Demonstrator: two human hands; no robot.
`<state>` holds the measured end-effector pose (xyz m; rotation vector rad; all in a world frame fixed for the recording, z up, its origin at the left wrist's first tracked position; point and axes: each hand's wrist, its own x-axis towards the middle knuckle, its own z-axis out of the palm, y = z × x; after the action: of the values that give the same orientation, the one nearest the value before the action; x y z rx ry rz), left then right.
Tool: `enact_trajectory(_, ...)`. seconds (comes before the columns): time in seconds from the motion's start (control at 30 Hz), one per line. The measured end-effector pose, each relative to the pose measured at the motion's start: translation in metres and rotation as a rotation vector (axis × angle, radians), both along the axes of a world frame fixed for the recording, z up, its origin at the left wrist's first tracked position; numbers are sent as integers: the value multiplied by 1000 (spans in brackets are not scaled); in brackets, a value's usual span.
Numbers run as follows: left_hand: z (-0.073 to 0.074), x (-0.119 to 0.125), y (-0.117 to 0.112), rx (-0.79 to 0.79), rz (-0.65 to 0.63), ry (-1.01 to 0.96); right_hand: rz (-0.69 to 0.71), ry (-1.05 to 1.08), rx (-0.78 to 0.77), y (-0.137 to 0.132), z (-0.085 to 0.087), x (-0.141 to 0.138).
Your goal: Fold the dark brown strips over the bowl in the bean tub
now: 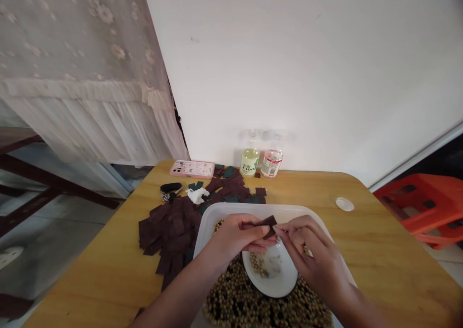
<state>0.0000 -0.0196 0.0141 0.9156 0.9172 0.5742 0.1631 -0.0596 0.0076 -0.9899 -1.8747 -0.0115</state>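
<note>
My left hand point(235, 236) and my right hand point(307, 255) meet above a white plastic tray point(253, 210), pinching a small dark brown square point(267, 224) between their fingertips. The square is folded or bent, and its material is hard to tell. Beneath my hands, a white bowl point(278, 282) sits in the tray with a few tan beans in it. Its far side is hidden by my hands. Tan and dark beans point(246, 301) fill the tray around the bowl. A pile of dark brown squares point(171, 231) lies on the table left of the tray.
The wooden table point(376, 251) has several dark green squares point(228, 171), a pink phone point(191, 169), keys point(170, 188), white tissue point(197, 195), two plastic bottles point(249, 161) point(272, 163), and a white lid point(345, 204). An orange stool point(419, 207) stands right.
</note>
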Motion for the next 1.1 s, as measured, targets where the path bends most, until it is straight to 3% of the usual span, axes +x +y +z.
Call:
enact_trajectory(0.5, -1, -1, -1, 31, -12, -50, -60, -8, 44, 0, -6, 2)
enact_trajectory(0.7, -2, -1, 0, 9, 30, -10, 39, -108, 48, -2, -14, -1)
enact_trajectory(0.83, -3, -1, 0, 21, -4, -38, -59, -51, 74, -2, -13, -2)
enact_trajectory(0.97, -3, 0, -2, 11, 19, -49, 29, -90, 49, -3, -13, -4)
enact_trajectory(1.1, -2, 1, -3, 7, 32, -61, -66, -29, 89, -2, -14, -4)
